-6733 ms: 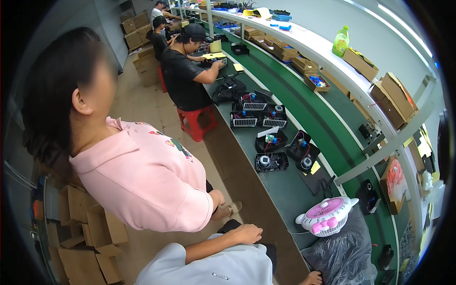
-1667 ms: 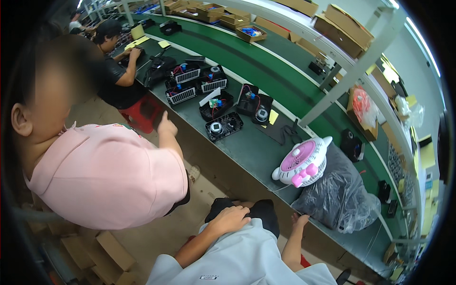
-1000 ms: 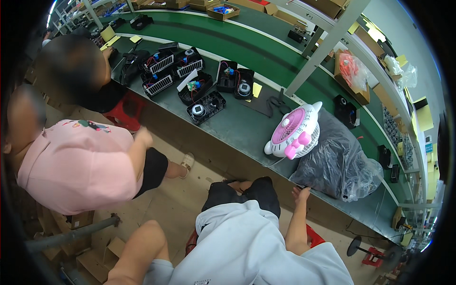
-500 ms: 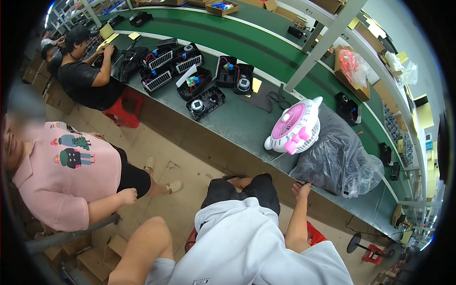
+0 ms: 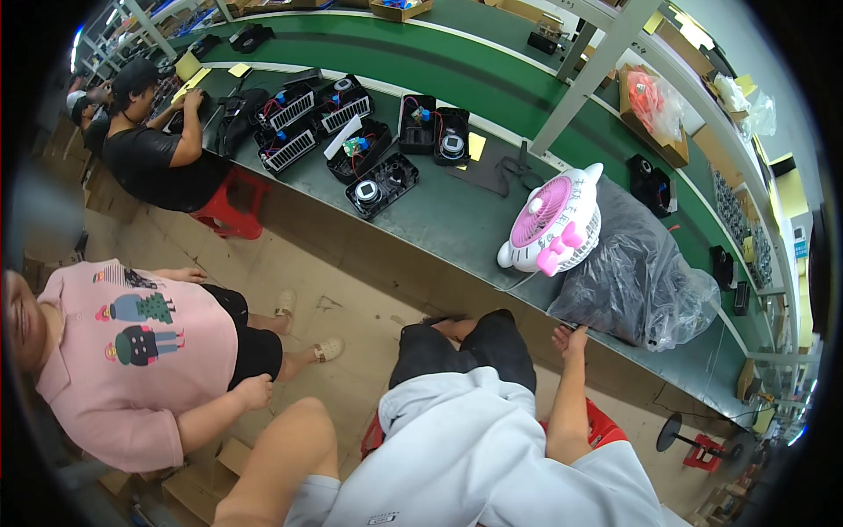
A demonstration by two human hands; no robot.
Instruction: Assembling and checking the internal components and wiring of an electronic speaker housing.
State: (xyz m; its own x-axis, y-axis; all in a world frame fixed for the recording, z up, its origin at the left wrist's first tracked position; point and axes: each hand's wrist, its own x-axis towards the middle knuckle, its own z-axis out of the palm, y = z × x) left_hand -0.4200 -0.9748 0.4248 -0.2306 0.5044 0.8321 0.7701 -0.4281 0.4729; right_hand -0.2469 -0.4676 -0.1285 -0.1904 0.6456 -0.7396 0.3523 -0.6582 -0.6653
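My right hand (image 5: 569, 339) is at the front edge of the workbench (image 5: 465, 255), palm partly up and fingers loosely apart, with nothing visible in it. Just beyond it lies a large clear plastic bag (image 5: 628, 281) with dark contents. Against the bag's left side a white and pink cat-shaped fan (image 5: 555, 220) leans tilted back. My left arm (image 5: 290, 448) is bent, its forearm running out at the lower edge, so the left hand is out of sight.
Several opened black housings (image 5: 382, 184) with wires, solar panels and round lenses lie along the bench. Behind runs a green conveyor belt (image 5: 474, 110). A person in a pink shirt (image 5: 140, 360) is at my left; another in black (image 5: 154, 149) works farther along. A metal post (image 5: 597, 79) rises beside the belt.
The whole view has shifted slightly, with the bench things a little farther right. My right hand stays by the bench edge near the bag. The person in pink appears a little lower and farther right.
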